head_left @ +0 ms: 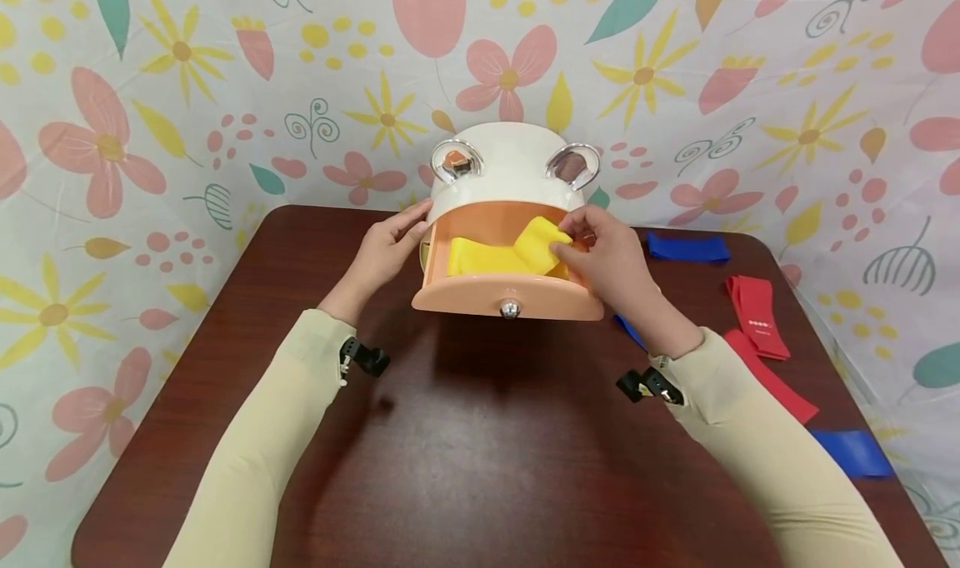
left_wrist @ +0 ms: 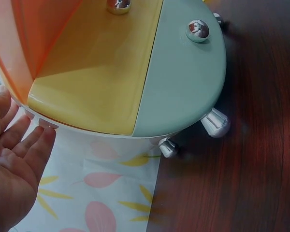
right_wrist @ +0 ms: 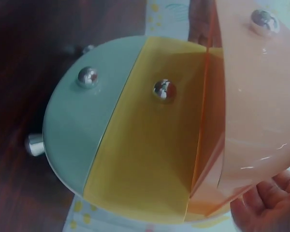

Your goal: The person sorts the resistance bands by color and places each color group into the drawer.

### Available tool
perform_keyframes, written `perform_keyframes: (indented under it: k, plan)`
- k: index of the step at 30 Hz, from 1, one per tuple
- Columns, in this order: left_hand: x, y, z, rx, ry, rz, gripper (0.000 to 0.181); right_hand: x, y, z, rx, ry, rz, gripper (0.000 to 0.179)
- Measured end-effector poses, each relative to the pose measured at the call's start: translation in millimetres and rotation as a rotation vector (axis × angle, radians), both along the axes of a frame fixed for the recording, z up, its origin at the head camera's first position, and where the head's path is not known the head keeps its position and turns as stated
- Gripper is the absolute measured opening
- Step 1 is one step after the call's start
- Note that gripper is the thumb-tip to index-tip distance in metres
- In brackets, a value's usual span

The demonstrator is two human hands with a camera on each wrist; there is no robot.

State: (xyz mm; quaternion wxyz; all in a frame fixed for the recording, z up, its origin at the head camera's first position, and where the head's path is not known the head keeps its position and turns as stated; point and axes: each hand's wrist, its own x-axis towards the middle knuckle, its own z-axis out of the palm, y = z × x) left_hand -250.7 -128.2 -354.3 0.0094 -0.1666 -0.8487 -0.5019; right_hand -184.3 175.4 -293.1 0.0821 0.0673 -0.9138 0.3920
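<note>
A small rounded white drawer box (head_left: 506,156) with silver ears stands at the back of the table, its top orange drawer (head_left: 450,293) pulled out. Flat yellow resistance bands (head_left: 487,258) lie inside the drawer. My right hand (head_left: 611,256) pinches a raised, folded end of the yellow band between thumb and fingers at the drawer's right side. My left hand (head_left: 378,256) rests its extended fingers against the box's left side. The left wrist view shows those fingertips (left_wrist: 46,130) at the box's edge, beside the yellow middle drawer (left_wrist: 94,87). The lower green drawer (right_wrist: 82,125) is closed.
On the table's right side lie red bands (head_left: 759,314) and blue bands (head_left: 688,248), one marked with small white print. Another blue piece (head_left: 628,331) shows partly behind my right wrist. A flower-patterned cloth (head_left: 300,68) hangs right behind the table.
</note>
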Motion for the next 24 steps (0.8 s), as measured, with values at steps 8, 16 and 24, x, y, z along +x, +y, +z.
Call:
perform_keyframes:
  k: [8,16,24]
  plan:
    - [-0.4,-0.9,-0.4,0.009,-0.012,-0.006,0.048,-1.3,9,-8.1,0.053,0.062,-0.009,0.021]
    - [2.4,-0.3,1.3,0.017,-0.015,-0.005,0.049,-3.9,15,-17.0,0.069,0.081,0.002,0.02]
    - [-0.2,0.6,-1.6,0.009,-0.014,-0.009,0.048,-4.2,16,-22.6,0.082,0.156,0.022,0.022]
